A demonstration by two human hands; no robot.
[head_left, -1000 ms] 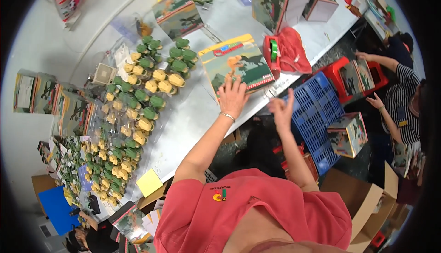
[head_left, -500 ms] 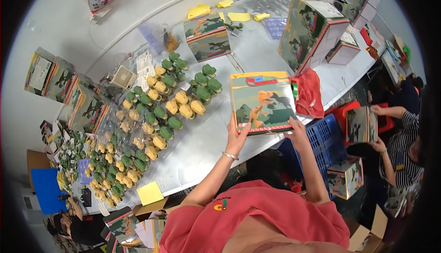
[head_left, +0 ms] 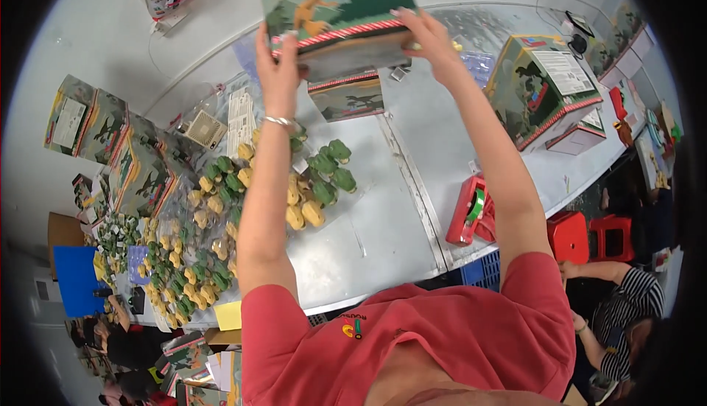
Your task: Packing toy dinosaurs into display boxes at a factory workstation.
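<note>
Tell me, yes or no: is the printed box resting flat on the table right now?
No: both the left hand and the right hand hold the printed box raised above the table.

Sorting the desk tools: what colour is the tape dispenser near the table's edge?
Red, holding a green roll; the tape dispenser shows best in the head view.

Green and yellow toy figures (head_left: pixel 309 185) lie in rows on the grey surface (head_left: pixel 383 236); a red tape dispenser (head_left: pixel 471 211) sits near its edge; a closed picture box (head_left: pixel 541 89) stands beyond; red stools (head_left: pixel 589 236) below; folded boxes (head_left: pixel 110 141) stacked left
</note>
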